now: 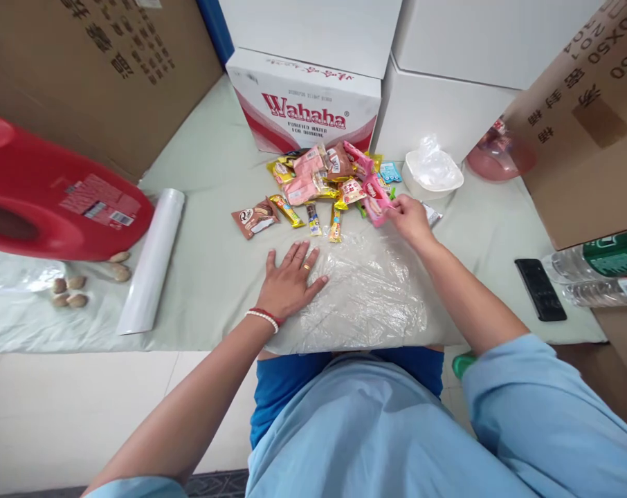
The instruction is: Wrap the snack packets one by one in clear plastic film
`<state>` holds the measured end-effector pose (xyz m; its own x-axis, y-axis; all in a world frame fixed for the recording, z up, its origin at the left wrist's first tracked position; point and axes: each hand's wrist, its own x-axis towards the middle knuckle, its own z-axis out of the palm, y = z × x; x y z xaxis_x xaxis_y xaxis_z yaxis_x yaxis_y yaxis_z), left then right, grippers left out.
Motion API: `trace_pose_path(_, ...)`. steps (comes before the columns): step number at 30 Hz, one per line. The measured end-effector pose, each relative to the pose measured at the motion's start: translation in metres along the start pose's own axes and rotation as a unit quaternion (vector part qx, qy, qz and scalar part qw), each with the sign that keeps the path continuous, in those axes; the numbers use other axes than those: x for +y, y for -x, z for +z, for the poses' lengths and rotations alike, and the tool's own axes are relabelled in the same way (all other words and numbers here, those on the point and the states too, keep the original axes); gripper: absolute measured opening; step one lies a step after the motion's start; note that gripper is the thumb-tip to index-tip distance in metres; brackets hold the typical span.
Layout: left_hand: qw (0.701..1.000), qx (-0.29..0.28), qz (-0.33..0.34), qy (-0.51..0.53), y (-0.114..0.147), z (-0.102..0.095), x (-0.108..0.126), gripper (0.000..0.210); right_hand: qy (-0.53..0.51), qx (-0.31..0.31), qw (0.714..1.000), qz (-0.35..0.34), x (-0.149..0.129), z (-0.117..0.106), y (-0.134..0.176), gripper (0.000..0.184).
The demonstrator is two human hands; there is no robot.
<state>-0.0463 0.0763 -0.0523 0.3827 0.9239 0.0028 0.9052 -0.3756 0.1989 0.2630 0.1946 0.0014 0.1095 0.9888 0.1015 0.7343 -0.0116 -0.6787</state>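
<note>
My left hand (291, 275) lies flat with its fingers spread, at the left edge of a sheet of clear plastic film (370, 297) on the table. Beyond it is a heap of wrapped snacks, among them a brown snack packet (255, 218), a yellow stick packet (286, 211) and a small dark blue packet (314, 219). At the right side of this heap, my right hand (411, 220) pinches the lower end of a pink snack packet (374, 197). Its fingertips are partly hidden behind the wrapper.
Behind the snacks stands a Wahaha box (308, 104). A white plastic tub (432, 173) holds a crumpled clear bag. To the left are a white roll (155, 263), a red jug (59, 194) and several walnuts; to the right, a black phone (540, 289) and bottles (604, 259).
</note>
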Motion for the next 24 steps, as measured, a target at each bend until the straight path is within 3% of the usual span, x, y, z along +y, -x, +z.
trace_pose_path(4,1.0,0.001,0.002,0.012,0.0,0.001,0.0,0.07,0.097,-0.02,0.979,-0.181,0.002,-0.034,0.065,0.02)
trace_pose_path(7,1.0,0.001,0.002,0.015,0.0,0.0,0.001,0.07,0.203,-0.114,0.927,-0.295,-0.001,-0.033,0.112,0.033)
trace_pose_path(9,1.0,0.001,0.0,0.019,0.0,-0.001,0.001,0.07,0.256,-0.186,0.89,-0.33,-0.001,-0.028,0.134,0.037)
trace_pose_path(11,1.0,0.002,-0.002,0.025,0.0,-0.001,0.002,0.07,0.274,-0.25,0.86,-0.351,-0.001,-0.029,0.144,0.03)
trace_pose_path(13,1.0,0.004,0.0,0.029,0.0,-0.001,0.002,0.07,0.257,-0.287,0.85,-0.359,-0.001,-0.034,0.145,0.03)
trace_pose_path(16,1.0,0.004,0.001,0.03,0.0,-0.002,0.001,0.07,0.215,-0.266,0.876,-0.339,-0.007,-0.038,0.137,0.049)
trace_pose_path(18,1.0,0.002,0.0,0.026,0.0,-0.003,0.001,0.068,0.199,-0.243,0.89,-0.33,-0.013,-0.028,0.132,0.058)
trace_pose_path(21,1.0,0.0,-0.004,0.022,0.0,-0.003,0.001,0.067,0.2,-0.266,0.883,-0.333,-0.02,-0.005,0.128,0.071)
trace_pose_path(24,1.0,0.006,-0.003,0.022,0.0,-0.001,0.001,0.068,0.216,-0.287,0.874,-0.326,-0.02,0.008,0.129,0.064)
